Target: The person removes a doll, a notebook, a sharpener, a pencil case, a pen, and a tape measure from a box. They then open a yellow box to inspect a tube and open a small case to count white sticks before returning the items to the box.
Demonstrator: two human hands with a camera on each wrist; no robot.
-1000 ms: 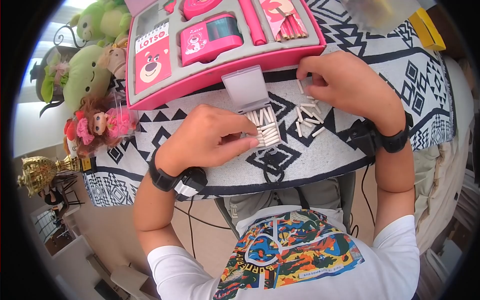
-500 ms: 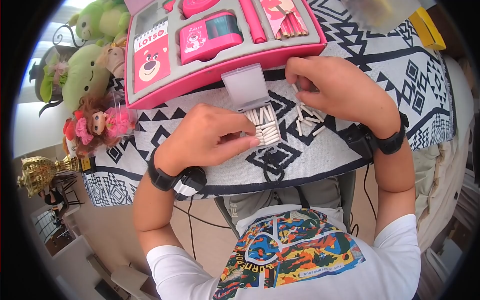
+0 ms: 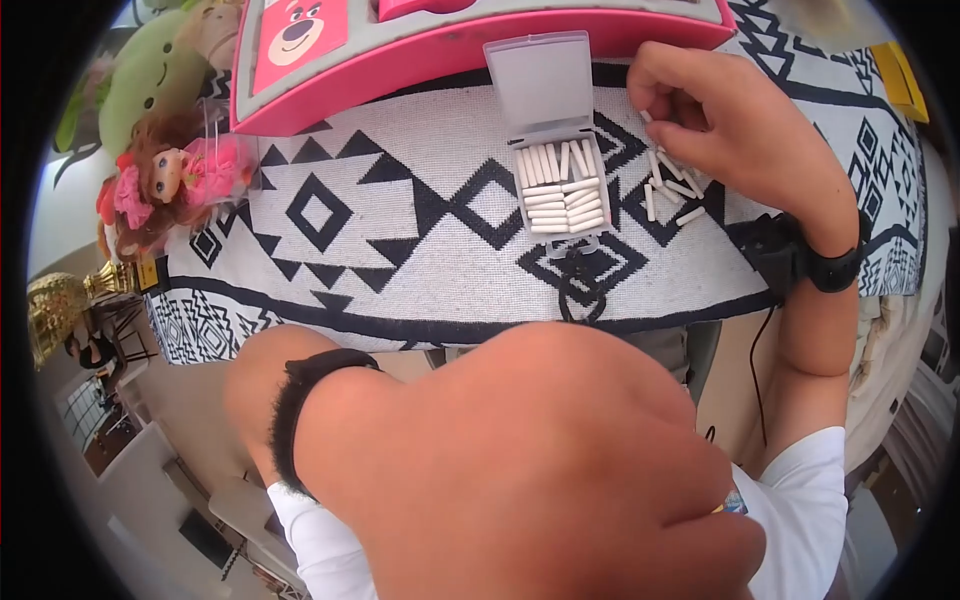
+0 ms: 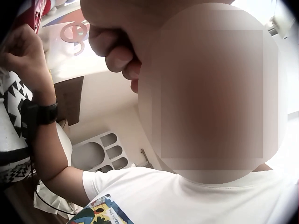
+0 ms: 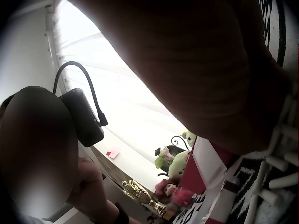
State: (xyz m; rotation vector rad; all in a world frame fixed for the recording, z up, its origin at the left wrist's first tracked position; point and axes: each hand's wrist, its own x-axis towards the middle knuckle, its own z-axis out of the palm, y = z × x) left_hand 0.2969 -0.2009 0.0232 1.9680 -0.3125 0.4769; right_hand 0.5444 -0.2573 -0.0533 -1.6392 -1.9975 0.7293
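Observation:
My left hand point(image 3: 540, 460) is lifted off the table, looming large near the head camera. In the left wrist view its fingers point(image 4: 119, 58) curl in beside the blurred face, with nothing seen in them. Past the pink box's front edge, my right hand point(image 3: 745, 125) pinches a small white stick point(image 3: 645, 117) at its fingertips. Below that hand several loose white sticks point(image 3: 690, 215) lie on the cloth. A clear plastic case point(image 3: 541, 85) stands with its lid up, holding rows of white sticks point(image 3: 565, 205).
A pink gift box point(image 3: 400, 80) spans the back of the patterned tablecloth point(image 3: 440, 285). To the left are a doll point(image 3: 190, 170) in pink, a green plush toy point(image 3: 150, 75) and a gold trophy point(image 3: 60, 310). A yellow box point(image 3: 897, 80) sits at the far right.
My left hand has left the case and risen toward the face. The right hand stays over the loose sticks, still pinching one. The head view has shifted, so the table sits higher.

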